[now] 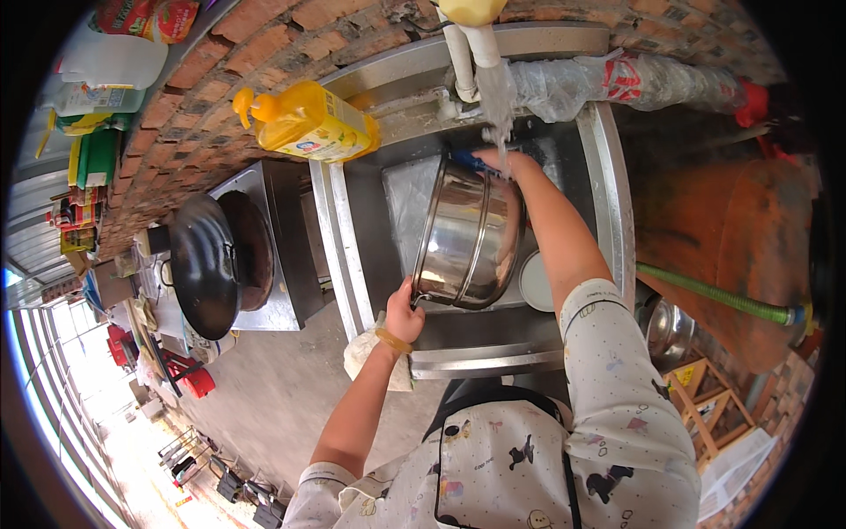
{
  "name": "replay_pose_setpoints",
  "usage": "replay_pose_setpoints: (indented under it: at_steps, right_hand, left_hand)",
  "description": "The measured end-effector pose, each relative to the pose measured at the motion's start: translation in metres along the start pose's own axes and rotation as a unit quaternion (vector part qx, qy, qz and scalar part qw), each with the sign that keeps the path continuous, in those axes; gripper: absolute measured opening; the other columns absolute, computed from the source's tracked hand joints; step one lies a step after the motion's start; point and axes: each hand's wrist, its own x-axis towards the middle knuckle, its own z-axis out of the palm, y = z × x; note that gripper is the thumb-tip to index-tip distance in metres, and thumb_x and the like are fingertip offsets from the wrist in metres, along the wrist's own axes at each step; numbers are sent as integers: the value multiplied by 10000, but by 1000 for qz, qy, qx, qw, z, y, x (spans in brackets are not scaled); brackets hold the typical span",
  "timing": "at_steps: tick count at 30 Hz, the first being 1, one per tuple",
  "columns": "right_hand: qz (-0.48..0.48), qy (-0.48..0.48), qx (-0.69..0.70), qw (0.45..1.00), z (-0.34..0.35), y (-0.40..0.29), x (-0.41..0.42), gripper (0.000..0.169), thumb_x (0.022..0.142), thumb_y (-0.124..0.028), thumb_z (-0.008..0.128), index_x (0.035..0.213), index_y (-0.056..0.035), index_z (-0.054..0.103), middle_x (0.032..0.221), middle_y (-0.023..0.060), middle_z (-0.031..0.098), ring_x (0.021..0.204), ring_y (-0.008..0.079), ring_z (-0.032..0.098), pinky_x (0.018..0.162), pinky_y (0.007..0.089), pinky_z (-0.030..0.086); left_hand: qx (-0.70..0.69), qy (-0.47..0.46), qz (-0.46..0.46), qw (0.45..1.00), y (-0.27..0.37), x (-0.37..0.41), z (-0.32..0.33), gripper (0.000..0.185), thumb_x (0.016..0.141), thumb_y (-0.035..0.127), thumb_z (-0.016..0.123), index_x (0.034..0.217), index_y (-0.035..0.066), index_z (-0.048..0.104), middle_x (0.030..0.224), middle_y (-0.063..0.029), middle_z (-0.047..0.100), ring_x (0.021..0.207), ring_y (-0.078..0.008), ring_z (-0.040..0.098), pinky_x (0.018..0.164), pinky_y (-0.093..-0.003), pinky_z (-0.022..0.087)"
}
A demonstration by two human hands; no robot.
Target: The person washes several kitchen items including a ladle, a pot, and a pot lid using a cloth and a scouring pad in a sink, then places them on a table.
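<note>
A shiny stainless steel pot (462, 238) is tilted on its side over the metal sink (357, 244). My left hand (404, 314) grips the pot's handle at its near end. At the far end my right hand (509, 162) presses a blue cloth or scrubber (468, 160) against the pot; its fingers are partly hidden. Running water (497, 92) falls from a white pipe spout (484, 49) onto that hand. A pale round dish (538, 281) lies in the sink beside the pot.
A yellow dish soap bottle (320, 125) stands on the sink's back left ledge. A light cloth (377, 360) hangs over the front left corner. Left is a black wok (206, 264) by a stove (284, 244). A plastic-wrapped pipe (595, 82) and green hose (714, 291) are at right.
</note>
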Motion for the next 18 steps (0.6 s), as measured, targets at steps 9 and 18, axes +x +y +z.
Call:
replay_pose_setpoints:
  at_steps: [9, 18]
  right_hand:
    - [-222, 262, 76, 936, 33, 39, -134, 682, 872, -503, 436, 1275, 47, 412, 1314, 197, 423, 1218, 290, 396, 1008, 323, 283]
    - [-127, 417, 123, 892, 52, 97, -170, 527, 599, -115, 658, 1072, 28, 475, 988, 201, 566, 900, 341, 568, 792, 386, 442]
  left_hand:
    - [264, -28, 58, 962, 50, 16, 4, 365, 624, -64, 501, 967, 60, 496, 733, -154, 571, 715, -368, 561, 610, -448, 448]
    - [326, 218, 2, 920, 124, 19, 23, 912, 487, -17, 713, 1322, 123, 373, 1395, -230, 197, 1276, -422, 224, 1026, -472, 266]
